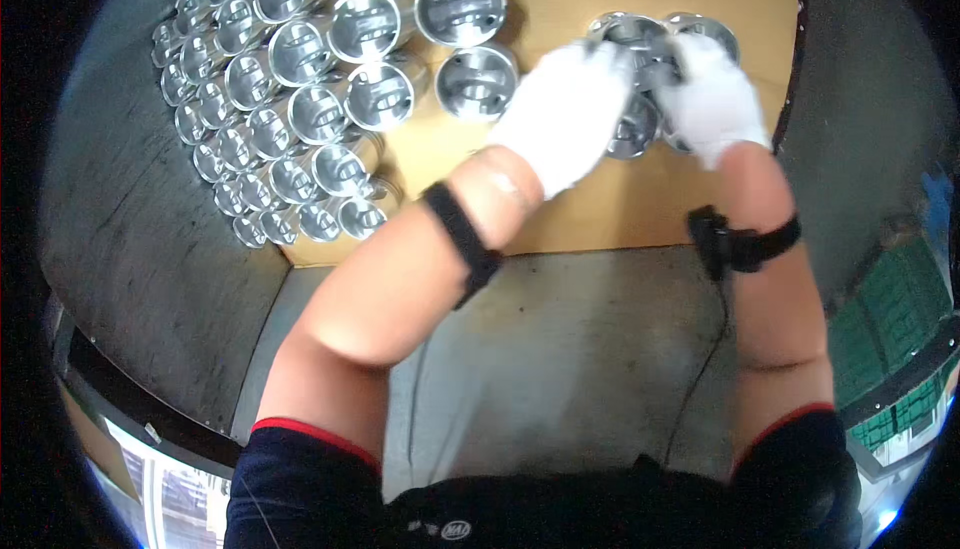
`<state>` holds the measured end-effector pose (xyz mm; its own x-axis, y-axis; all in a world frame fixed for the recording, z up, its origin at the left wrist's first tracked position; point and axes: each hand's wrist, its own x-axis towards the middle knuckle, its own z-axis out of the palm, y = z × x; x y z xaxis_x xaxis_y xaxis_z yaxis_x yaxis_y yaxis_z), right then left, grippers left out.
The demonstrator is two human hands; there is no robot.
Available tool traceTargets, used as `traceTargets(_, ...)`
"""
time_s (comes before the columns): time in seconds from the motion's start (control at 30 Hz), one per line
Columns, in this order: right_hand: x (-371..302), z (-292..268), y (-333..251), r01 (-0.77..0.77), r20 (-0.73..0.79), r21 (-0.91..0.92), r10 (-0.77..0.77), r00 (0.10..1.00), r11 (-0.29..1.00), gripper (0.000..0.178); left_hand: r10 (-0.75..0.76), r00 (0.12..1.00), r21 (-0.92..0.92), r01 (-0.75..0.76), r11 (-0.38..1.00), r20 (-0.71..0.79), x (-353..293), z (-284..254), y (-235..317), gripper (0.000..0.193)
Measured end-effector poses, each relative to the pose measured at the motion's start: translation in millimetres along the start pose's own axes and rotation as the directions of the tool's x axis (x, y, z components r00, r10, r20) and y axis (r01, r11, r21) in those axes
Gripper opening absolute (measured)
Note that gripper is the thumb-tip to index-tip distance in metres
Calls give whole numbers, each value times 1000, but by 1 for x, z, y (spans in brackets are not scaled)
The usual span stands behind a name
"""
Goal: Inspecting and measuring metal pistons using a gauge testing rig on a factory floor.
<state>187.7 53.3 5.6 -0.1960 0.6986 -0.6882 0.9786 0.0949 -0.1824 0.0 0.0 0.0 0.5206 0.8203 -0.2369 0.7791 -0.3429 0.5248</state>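
Note:
My white-gloved left hand [570,114] reaches over a small group of silvery metal pistons on the right of a tan cardboard sheet [560,214]. My right hand [718,99], also gloved in white, is beside it over the same group. Between the hands shows a piston [637,33] with its hollow side up. Another piston [634,127] lies below the fingertips, and a further piston [712,31] is partly behind my right hand. Motion blurs both sets of fingers. Whether either hand grips a piston cannot be made out.
Several rows of pistons [318,114] stand on the cardboard to the left. Dark walls [150,249] rise on both sides. A grey metal surface [560,349] lies nearer me, with a thin cable [700,379] hanging by my right arm. Green crates [900,329] show outside at right.

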Motion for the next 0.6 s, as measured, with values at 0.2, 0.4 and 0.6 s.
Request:
traceTargets(0.2,-11,14,79,0,-40,-156,-6,999,988,58,-99,994,39,101,994,-52,56,76,43,43)
traceTargets(0.4,3,29,93,-19,12,-67,20,1000,998,73,-102,995,24,102,995,5,48,58,21,34)
traceTargets(0.6,5,21,70,-18,-30,-22,18,999,1000,56,-156,988,249,145,958,23,37,31,-14,35)
